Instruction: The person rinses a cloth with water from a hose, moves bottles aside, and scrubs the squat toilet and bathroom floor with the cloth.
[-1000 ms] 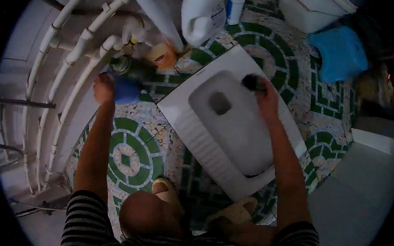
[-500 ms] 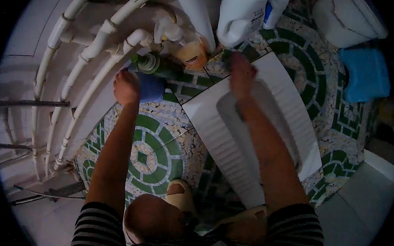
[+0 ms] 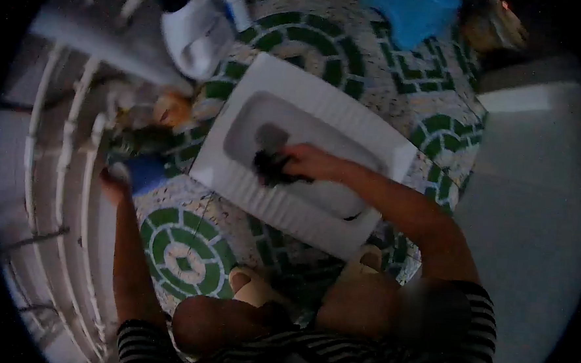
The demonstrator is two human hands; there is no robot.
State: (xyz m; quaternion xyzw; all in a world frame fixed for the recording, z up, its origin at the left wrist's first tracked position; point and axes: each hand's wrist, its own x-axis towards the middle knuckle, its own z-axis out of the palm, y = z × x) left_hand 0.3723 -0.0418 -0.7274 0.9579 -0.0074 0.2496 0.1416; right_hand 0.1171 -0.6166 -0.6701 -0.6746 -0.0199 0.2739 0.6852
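Far left: several slim white plastic pipes (image 3: 69, 124), running along the wall. Next, my left hand (image 3: 113, 185), fingers bent at the left end of a blue, smooth-sided container of plastic look (image 3: 149, 176); a pale oval patch shows between the two, and I cannot tell whether I grip the container or only touch it. Just behind the container, a dark green bottle-like item (image 3: 141, 139), blurred. Near that, a small orange container (image 3: 173, 109), also blurred, material unclear. Beyond these, one large white plastic jug with a dark cap (image 3: 196, 40), tilted in view, and just beside it a white bottle with blue marking (image 3: 235, 6). Centre: one white ceramic squat toilet with ribbed sides (image 3: 333, 115), set in the green-and-cream patterned floor (image 3: 434, 77). Over its basin, toward the left end, a black, rough-edged object (image 3: 271, 169), grasped in the closed fingers of my right hand (image 3: 312, 163); whether it meets the ceramic I cannot tell. Farther right, at the top, one bright blue plastic item (image 3: 414, 16), well apart from both hands.
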